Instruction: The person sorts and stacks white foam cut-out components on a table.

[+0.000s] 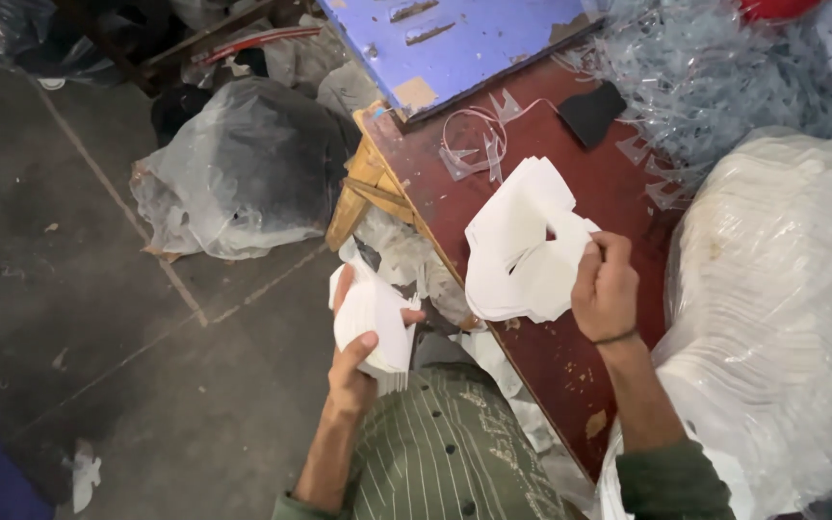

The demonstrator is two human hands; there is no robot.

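My left hand (353, 361) grips a small stack of white cut-out sheets (376, 323), held over the floor beside my lap. My right hand (606, 289) pinches the edge of a larger stack of white shaped sheets (517, 246) that rests on the dark red table (618, 188). The larger stack has a notch cut into its upper side. A dark band sits on my right wrist. My green striped shirt shows at the bottom.
A big clear bag of stacked white pieces (782, 318) fills the right. A blue board (455, 43) and clear plastic scraps (479, 144) lie at the table's far end. A grey plastic bag (243, 169) sits on the concrete floor (79, 289).
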